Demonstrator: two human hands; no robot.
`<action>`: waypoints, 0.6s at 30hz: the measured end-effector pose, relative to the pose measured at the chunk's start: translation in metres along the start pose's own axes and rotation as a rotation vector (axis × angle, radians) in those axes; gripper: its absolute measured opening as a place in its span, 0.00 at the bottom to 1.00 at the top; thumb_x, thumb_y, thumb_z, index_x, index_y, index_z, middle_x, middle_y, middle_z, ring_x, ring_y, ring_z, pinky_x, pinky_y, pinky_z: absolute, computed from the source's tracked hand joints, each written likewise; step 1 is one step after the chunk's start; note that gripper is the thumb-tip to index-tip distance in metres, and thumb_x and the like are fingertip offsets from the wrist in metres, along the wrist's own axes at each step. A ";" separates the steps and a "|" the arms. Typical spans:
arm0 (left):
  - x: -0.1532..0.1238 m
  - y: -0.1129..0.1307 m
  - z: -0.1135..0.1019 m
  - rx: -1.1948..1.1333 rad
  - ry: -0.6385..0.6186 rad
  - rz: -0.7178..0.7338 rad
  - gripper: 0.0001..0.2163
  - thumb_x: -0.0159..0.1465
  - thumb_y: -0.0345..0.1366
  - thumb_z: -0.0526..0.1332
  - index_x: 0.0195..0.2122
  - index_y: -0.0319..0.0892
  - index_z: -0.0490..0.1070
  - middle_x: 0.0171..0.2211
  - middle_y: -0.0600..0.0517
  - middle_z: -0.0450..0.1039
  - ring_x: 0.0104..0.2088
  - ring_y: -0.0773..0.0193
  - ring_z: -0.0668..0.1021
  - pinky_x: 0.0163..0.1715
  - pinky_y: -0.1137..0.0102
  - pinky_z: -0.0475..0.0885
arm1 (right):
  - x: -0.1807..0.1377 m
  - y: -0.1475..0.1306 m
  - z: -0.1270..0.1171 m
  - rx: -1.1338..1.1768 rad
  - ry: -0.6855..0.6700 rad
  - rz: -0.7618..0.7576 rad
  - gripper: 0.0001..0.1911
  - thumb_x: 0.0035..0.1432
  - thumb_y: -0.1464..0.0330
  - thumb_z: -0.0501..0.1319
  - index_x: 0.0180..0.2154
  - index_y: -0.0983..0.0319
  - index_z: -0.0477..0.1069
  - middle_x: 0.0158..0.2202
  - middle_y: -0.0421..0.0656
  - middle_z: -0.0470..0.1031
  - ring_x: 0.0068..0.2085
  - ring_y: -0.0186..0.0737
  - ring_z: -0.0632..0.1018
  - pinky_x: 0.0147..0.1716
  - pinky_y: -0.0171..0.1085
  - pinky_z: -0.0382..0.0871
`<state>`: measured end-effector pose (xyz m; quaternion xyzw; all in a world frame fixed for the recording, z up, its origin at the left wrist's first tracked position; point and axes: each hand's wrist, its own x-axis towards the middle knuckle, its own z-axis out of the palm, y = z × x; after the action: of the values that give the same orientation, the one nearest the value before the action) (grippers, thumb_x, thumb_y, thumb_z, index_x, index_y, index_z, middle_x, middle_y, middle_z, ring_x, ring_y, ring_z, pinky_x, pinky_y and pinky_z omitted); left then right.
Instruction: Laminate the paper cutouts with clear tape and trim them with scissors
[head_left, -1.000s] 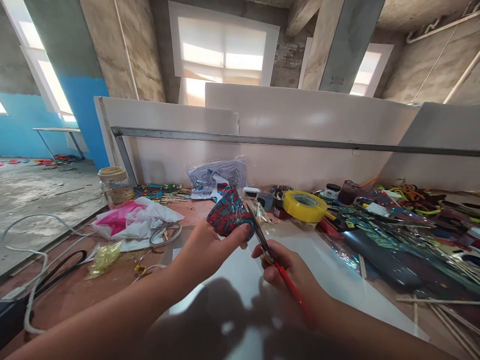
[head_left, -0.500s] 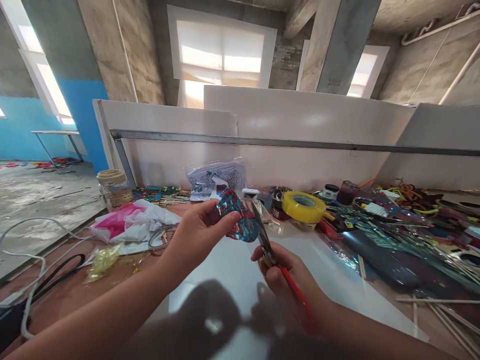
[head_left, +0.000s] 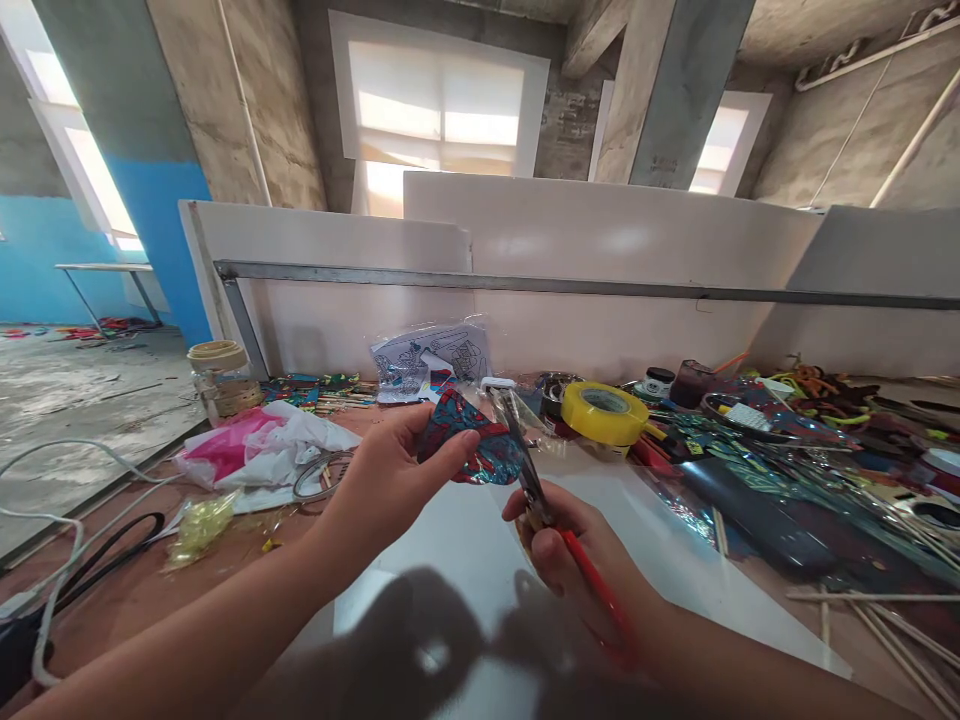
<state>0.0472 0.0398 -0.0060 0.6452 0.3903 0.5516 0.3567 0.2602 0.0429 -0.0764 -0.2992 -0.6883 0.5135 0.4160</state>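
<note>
My left hand pinches a glossy blue-and-red patterned piece, which looks wrapped in clear film, between thumb and fingers. In my right hand is a pair of scissors with red handles, its blades pointing up and away from me. The blades stand right at the piece's right edge; whether they are cutting into it I cannot tell. Clear film shows around the blade tips. Both hands are above a white sheet on the table, and their shadows fall on it.
Behind the hands lie a roll of yellow tape and a printed line drawing. To the left are a pink-and-white plastic bag, a jar and cables. Thin sticks and a dark glossy object lie right.
The patterned piece has turned slightly in my left hand, so its red streak lies differently against the blades. The scissors keep nearly the same place. The whole view has shifted a little.
</note>
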 end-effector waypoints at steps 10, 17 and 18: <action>0.002 -0.006 0.005 -0.082 -0.023 -0.027 0.08 0.63 0.43 0.68 0.38 0.47 0.82 0.31 0.54 0.83 0.31 0.65 0.81 0.33 0.72 0.78 | -0.002 0.001 0.007 0.147 -0.031 -0.035 0.36 0.56 0.34 0.57 0.43 0.61 0.69 0.23 0.30 0.52 0.21 0.28 0.54 0.18 0.30 0.52; 0.002 -0.007 0.005 -0.090 -0.012 -0.080 0.10 0.62 0.45 0.68 0.38 0.44 0.81 0.31 0.52 0.83 0.31 0.63 0.82 0.32 0.71 0.78 | -0.003 -0.003 0.010 0.155 0.008 0.025 0.37 0.56 0.34 0.57 0.45 0.61 0.67 0.24 0.31 0.53 0.22 0.29 0.55 0.20 0.32 0.52; 0.003 -0.008 0.005 -0.087 -0.009 -0.097 0.11 0.62 0.45 0.69 0.38 0.43 0.81 0.31 0.51 0.83 0.31 0.63 0.82 0.33 0.70 0.78 | -0.003 -0.003 0.010 0.139 0.020 0.031 0.37 0.56 0.34 0.57 0.45 0.61 0.67 0.25 0.31 0.53 0.22 0.30 0.54 0.20 0.32 0.51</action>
<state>0.0518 0.0454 -0.0124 0.6116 0.3952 0.5473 0.4126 0.2527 0.0351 -0.0750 -0.2855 -0.6421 0.5632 0.4348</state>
